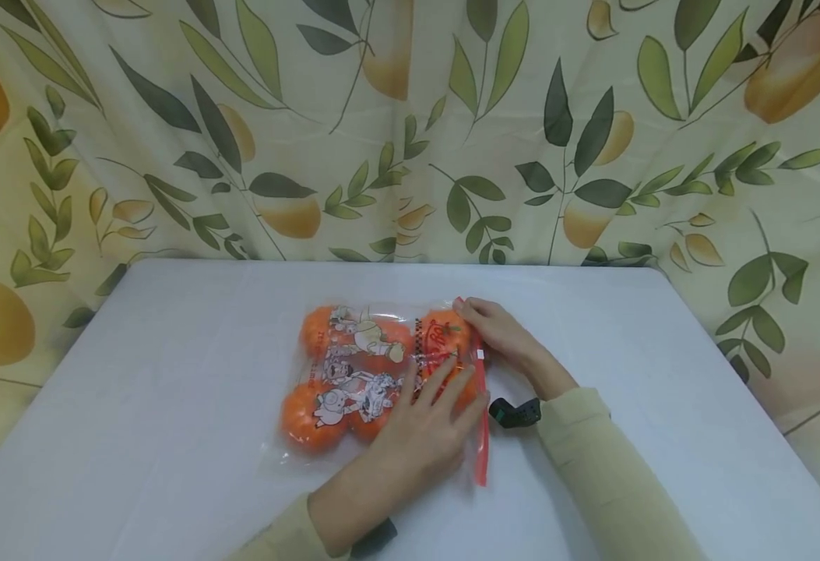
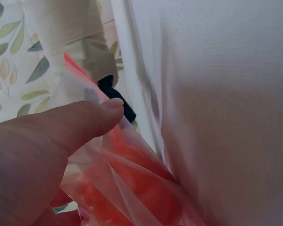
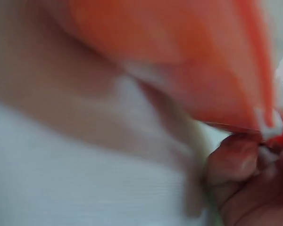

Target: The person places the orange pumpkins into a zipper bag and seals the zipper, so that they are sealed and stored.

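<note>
A clear zip bag (image 1: 420, 360) with cartoon prints and red lettering lies on the table, filled with several orange, pumpkin-like round things (image 1: 311, 421). Its red zip strip (image 1: 482, 452) runs down the right side and carries a small white slider (image 1: 480, 354). My left hand (image 1: 413, 444) rests across the bag's right part, fingers spread on the film. In the left wrist view, its thumb (image 2: 92, 120) extends over the bag's red edge. At the far end of the strip, my right hand (image 1: 501, 327) pinches the bag's edge; the right wrist view shows curled fingertips (image 3: 236, 157) there.
The white-covered table (image 1: 171, 389) extends around the bag on all sides. Behind it hangs a curtain (image 1: 353, 140) printed with leaves and fruit. A black wrist device (image 1: 515, 413) sticks out beside the right sleeve (image 1: 592, 436), close to the zip strip.
</note>
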### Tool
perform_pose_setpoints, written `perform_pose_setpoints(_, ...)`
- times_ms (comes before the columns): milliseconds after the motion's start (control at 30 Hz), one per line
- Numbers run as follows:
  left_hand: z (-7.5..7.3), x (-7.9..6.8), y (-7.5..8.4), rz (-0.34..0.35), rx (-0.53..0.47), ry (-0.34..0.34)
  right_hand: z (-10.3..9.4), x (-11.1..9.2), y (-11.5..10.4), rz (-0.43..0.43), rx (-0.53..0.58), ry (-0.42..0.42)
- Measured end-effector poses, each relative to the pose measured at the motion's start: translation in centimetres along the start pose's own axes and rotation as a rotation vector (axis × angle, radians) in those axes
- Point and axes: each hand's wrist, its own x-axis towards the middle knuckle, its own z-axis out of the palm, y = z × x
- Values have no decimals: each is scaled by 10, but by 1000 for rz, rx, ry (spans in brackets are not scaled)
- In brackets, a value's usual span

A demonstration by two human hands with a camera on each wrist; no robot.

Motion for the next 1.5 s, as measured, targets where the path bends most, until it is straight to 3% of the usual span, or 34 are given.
perform_pose_setpoints(200, 0, 2, 5, 5, 41, 1, 8, -1, 5, -201, -52, 243)
perform_pose_setpoints(367, -1, 3, 8, -15, 27, -47, 10, -3, 6, -246, -25, 357)
perform_pose_setpoints(500, -2, 3, 9, -41, 31, -80, 6, -6, 6, -147, -15, 307)
perform_pose_setpoints(600, -2, 2, 8, -51, 29, -89, 1, -12, 6, -42, 3, 199)
perform_pose_setpoints(700, -2, 2, 7, -49, 26, -98, -4, -20, 7, 27, 98, 64)
perform_pose_setpoints(867, -3, 2, 6, -42, 15, -130, -11, -30, 10, 61, 282, -102)
perform_pose_setpoints(1033, -3, 2, 5, -37, 14, -125, -13, -37, 15, 52, 364, -183)
perform_pose_setpoints(1200, -3, 1, 4, -24, 13, -114, -13, -38, 18, 34, 388, -177)
perform_pose_setpoints(1500, -3, 0, 7, -1, 21, -123, -8, -33, 14, 11, 272, -15)
